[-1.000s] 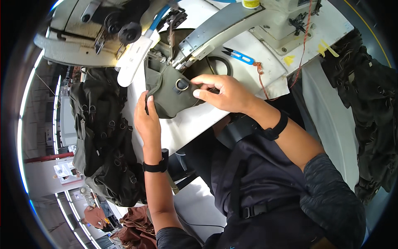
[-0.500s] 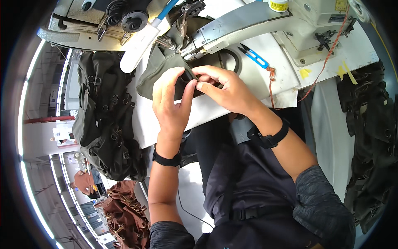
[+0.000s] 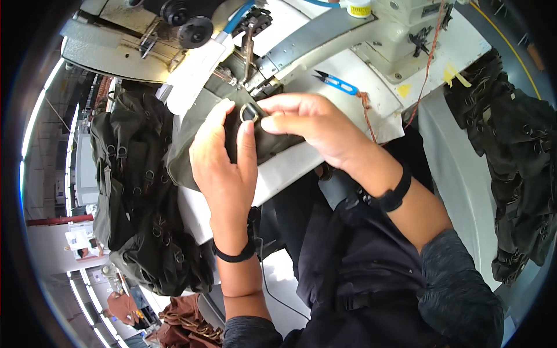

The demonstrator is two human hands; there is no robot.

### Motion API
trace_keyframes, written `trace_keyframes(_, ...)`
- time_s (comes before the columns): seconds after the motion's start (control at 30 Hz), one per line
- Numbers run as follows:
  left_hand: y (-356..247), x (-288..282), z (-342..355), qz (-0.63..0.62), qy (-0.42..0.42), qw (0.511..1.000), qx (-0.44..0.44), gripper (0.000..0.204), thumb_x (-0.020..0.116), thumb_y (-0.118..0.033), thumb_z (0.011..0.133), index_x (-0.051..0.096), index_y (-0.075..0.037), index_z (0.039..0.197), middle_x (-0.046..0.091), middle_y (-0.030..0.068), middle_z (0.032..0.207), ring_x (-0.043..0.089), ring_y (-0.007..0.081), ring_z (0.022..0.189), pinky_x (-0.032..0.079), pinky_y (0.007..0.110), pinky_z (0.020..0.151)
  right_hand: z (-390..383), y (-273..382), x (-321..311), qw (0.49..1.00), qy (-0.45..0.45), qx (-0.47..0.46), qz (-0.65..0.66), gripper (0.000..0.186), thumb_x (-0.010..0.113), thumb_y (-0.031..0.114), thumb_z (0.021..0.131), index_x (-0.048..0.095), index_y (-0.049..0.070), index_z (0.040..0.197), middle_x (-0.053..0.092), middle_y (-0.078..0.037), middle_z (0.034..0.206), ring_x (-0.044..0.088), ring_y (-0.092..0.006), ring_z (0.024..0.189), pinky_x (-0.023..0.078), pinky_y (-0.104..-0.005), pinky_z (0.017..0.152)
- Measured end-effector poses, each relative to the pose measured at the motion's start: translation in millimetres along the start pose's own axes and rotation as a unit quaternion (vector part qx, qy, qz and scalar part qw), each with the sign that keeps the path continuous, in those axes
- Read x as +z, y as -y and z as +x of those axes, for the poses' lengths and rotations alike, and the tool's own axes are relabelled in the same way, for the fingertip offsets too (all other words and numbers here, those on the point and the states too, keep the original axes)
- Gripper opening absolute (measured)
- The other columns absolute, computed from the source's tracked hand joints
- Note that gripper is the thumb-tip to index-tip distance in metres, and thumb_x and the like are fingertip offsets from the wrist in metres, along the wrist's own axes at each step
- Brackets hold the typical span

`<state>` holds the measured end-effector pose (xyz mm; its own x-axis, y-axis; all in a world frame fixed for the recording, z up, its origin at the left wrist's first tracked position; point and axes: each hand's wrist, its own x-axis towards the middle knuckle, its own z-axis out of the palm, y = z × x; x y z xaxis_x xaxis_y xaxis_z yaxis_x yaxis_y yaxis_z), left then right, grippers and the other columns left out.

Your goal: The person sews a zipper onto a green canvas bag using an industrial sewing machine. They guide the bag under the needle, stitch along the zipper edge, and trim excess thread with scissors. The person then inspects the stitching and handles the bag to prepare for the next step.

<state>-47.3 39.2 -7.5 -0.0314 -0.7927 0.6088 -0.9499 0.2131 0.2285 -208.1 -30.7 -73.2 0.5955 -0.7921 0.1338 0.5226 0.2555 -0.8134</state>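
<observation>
Both my hands are at a dark green fabric piece (image 3: 184, 148) lying at the sewing machine's needle area. A metal D-ring (image 3: 246, 116) on a short black strap tab (image 3: 252, 108) shows between my fingertips. My left hand (image 3: 225, 159) holds the fabric, its thumb tip against the ring and its forefinger resting on the cloth to the left. From the right, my right hand (image 3: 322, 124) pinches at the strap tab with thumb and forefinger. Its other fingers are curled and partly hidden. The cloth's far end reaches the presser foot (image 3: 241, 81).
The sewing machine arm (image 3: 313, 46) crosses the white table (image 3: 200, 214). Blue thread snips (image 3: 339, 84) lie right of my hands, near orange thread (image 3: 365, 113). Dark bags with rings (image 3: 136, 174) are piled at left, more dark bags (image 3: 510, 156) at right. A person (image 3: 123, 307) stands far left.
The D-ring has come into view between my fingers. My left hand and the fabric sit lower and farther left in the picture; the whole view has shifted too.
</observation>
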Motion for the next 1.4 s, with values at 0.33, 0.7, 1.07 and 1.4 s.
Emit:
trace_keyframes(0.33,15.4,1.7,-10.4,-0.121,0.052,0.99,-0.042,0.034,0.061,-0.008,0.102,0.065,-0.001,0.134,0.068,0.0189,0.133,0.064,0.0357,0.124,0.047,0.043,0.108,-11.7,1.3,32.0,0.997,-0.081,-0.009,0.001,0.035,0.064,0.006,0.1,0.065,-0.007,0.132,0.061,0.008,0.088,0.051,0.0018,0.078,0.042,-0.0166,0.069)
trace_keyframes(0.7,21.5,3.6,-7.2,-0.117,0.05,0.991,-0.043,0.035,0.059,-0.009,0.102,0.063,0.001,0.135,0.066,0.0185,0.136,0.06,0.0368,0.128,0.043,0.045,0.11,-3.8,9.7,31.0,0.998,-0.06,-0.009,-0.022,0.037,0.064,0.002,0.1,0.062,-0.009,0.135,0.067,0.004,0.094,0.056,0.0,0.082,0.046,-0.0182,0.072)
trace_keyframes(1.07,24.8,18.9,2.7,-0.145,0.003,0.986,-0.082,0.03,0.06,-0.007,0.101,0.068,0.002,0.129,0.07,0.0179,0.129,0.064,0.0347,0.122,0.045,0.043,0.108,15.3,4.1,24.6,0.997,-0.069,-0.036,-0.02,0.032,0.064,0.004,0.099,0.066,-0.008,0.129,0.066,0.005,0.088,0.053,0.0008,0.077,0.043,-0.0188,0.066)
trace_keyframes(1.4,9.4,16.3,8.6,-0.093,-0.061,0.99,-0.085,0.021,0.079,-0.008,0.091,0.071,-0.001,0.109,0.074,0.0064,0.102,0.065,0.0162,0.089,0.05,0.03,0.082,23.1,-7.1,25.4,0.992,-0.093,-0.052,-0.072,0.021,0.064,0.007,0.1,0.07,-0.007,0.114,0.067,0.005,0.086,0.051,0.0008,0.074,0.042,-0.0205,0.063)
